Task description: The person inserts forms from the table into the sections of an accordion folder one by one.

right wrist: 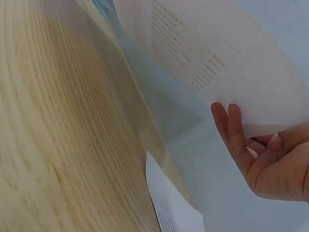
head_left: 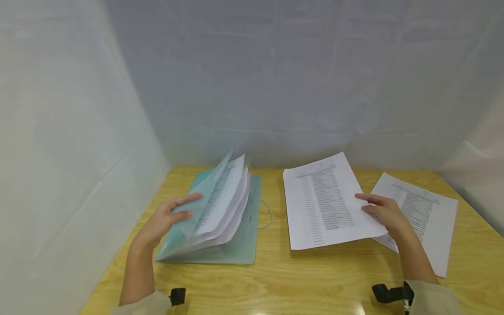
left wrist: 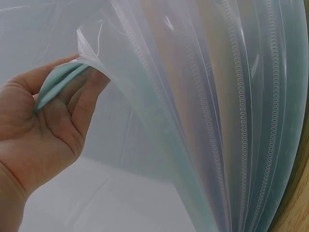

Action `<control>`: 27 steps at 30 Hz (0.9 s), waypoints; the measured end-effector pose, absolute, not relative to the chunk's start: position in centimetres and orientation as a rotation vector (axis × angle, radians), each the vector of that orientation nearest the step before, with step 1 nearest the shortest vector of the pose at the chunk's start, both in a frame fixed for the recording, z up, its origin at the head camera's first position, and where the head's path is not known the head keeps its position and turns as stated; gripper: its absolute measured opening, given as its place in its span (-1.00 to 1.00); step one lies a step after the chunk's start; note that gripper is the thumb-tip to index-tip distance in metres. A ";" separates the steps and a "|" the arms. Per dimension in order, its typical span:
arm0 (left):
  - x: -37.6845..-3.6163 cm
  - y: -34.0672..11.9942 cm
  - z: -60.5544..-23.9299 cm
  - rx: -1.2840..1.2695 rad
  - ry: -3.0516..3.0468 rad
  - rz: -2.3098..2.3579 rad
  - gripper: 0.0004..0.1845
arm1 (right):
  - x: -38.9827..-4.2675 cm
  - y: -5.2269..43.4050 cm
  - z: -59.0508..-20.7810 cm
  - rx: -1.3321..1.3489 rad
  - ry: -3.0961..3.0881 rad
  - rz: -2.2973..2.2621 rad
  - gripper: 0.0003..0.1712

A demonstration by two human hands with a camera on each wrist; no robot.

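Observation:
A teal expanding folder (head_left: 220,218) lies open on the left of the wooden table (head_left: 315,280), its clear pockets (left wrist: 217,121) fanned upward with white papers inside. My left hand (head_left: 167,218) pinches the folder's front flap (left wrist: 58,84) between thumb and fingers and holds it lifted. My right hand (head_left: 383,214) grips the right edge of a printed sheet (head_left: 323,201), thumb on top and fingers underneath, keeping it raised above the table. In the right wrist view the sheet (right wrist: 217,53) curves over the right hand's fingers (right wrist: 231,130).
A second printed sheet (head_left: 429,218) lies flat on the table at the right, partly under my right wrist. The folder's elastic cord (head_left: 267,214) loops out beside it. White fabric walls close in the table on the left, back and right.

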State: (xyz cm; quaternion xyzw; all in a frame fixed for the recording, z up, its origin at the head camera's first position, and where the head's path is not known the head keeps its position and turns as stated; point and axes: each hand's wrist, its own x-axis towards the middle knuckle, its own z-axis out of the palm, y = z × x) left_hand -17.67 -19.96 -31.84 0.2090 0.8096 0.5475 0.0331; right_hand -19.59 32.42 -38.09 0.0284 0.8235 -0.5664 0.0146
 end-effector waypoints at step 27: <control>-17.7 -19.9 -31.9 0.624 2.482 1.691 -0.54 | -21.0 27.8 -37.7 -0.008 2.447 -1.845 -0.50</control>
